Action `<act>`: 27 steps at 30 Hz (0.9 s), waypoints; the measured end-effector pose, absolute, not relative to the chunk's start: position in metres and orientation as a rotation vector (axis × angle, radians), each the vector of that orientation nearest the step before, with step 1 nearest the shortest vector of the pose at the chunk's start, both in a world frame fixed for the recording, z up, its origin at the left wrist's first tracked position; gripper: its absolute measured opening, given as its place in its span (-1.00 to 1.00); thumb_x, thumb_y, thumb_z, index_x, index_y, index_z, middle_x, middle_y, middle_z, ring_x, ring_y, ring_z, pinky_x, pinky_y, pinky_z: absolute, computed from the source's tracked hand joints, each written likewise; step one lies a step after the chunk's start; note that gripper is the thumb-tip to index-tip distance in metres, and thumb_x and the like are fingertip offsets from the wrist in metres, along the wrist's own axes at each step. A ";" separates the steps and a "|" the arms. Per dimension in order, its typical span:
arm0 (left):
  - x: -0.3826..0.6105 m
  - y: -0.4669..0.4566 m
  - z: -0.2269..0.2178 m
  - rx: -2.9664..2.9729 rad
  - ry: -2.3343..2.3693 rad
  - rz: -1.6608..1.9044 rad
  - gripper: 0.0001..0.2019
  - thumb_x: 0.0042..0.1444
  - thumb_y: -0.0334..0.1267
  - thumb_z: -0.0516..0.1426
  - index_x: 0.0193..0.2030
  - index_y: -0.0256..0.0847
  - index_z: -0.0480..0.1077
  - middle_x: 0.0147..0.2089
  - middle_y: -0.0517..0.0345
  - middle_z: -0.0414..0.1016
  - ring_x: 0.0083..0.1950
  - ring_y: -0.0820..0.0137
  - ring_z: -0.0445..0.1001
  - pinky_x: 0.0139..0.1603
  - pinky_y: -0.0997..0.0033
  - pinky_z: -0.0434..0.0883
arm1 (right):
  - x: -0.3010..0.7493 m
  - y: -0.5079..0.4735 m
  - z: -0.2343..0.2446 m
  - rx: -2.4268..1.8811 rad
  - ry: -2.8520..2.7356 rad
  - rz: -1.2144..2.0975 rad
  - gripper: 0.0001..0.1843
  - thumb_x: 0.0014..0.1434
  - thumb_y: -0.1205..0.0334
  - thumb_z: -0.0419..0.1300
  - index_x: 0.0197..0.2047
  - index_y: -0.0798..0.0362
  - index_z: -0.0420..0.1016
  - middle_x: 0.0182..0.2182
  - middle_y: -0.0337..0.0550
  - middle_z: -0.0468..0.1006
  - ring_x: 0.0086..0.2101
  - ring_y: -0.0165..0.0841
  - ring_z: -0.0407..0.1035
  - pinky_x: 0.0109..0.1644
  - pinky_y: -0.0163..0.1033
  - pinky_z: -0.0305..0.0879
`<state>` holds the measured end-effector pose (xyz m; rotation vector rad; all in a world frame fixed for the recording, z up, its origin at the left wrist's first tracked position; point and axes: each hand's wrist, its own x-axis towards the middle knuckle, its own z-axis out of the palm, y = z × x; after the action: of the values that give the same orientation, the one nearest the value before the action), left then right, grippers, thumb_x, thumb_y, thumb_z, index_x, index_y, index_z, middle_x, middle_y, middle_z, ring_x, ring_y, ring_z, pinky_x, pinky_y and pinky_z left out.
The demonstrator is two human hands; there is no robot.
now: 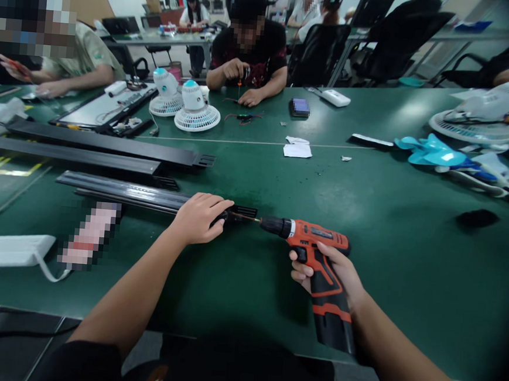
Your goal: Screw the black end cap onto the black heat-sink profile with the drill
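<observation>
In the head view, your left fingers clasp the end of the black bar (125,188) at nine o'clock; your left hand (199,218) sits at eight. Your right hand (351,277), at four, wraps the red drill's (317,235) handle. The bit (250,218) points leftward; skidding, it could nick your left fingers, and a loose hold could let the bar twist.

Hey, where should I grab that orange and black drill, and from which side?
Probably the handle, from the right, as the right hand holds it now. The chuck and trigger of the drill face left, so the palm meets the handle's back, away from the chuck.
</observation>
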<state>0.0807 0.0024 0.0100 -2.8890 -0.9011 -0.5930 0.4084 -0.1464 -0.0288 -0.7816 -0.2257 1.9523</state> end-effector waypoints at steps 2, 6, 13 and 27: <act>0.081 0.002 0.010 -2.886 -0.905 -0.587 -0.56 0.28 -0.23 0.03 0.24 -0.23 0.46 0.12 -0.10 0.62 0.06 0.09 0.58 0.12 0.00 0.48 | 0.408 -0.146 -0.029 -0.784 -0.233 1.957 -0.70 0.25 0.03 0.30 -0.04 0.04 0.56 -0.23 -0.04 0.65 -0.48 -0.40 0.28 -0.34 -0.19 0.29; 0.081 0.002 0.010 -2.879 -0.907 -0.582 -0.56 0.29 -0.22 0.03 0.25 -0.22 0.46 0.11 -0.08 0.62 0.05 0.11 0.59 0.12 0.03 0.48 | 0.409 -0.146 -0.029 -0.781 -0.234 1.986 -0.68 0.25 0.01 0.30 -0.07 0.07 0.56 -0.28 -0.04 0.63 -0.48 -0.39 0.28 -0.36 -0.19 0.28; 0.080 0.003 0.008 -2.870 -0.904 -0.603 -0.58 0.31 -0.21 0.04 0.25 -0.19 0.47 0.09 -0.06 0.63 0.06 0.12 0.59 0.12 0.04 0.48 | 0.406 -0.146 -0.025 -0.800 -0.249 1.947 -0.71 0.24 0.04 0.30 -0.07 0.04 0.57 -0.23 -0.04 0.65 -0.49 -0.40 0.26 -0.34 -0.17 0.31; 0.080 0.003 0.007 -2.870 -0.914 -0.618 -0.57 0.31 -0.21 0.05 0.26 -0.19 0.48 0.10 -0.08 0.63 0.07 0.11 0.59 0.12 0.02 0.49 | 0.405 -0.146 -0.024 -0.799 -0.262 1.936 -0.69 0.24 0.04 0.29 -0.05 0.05 0.55 -0.24 -0.03 0.63 -0.50 -0.40 0.26 -0.35 -0.17 0.29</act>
<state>0.0804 0.0029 0.0066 -2.8703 -0.9135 -0.6177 0.4051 -0.1458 -0.0243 -0.7992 -0.2625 1.9357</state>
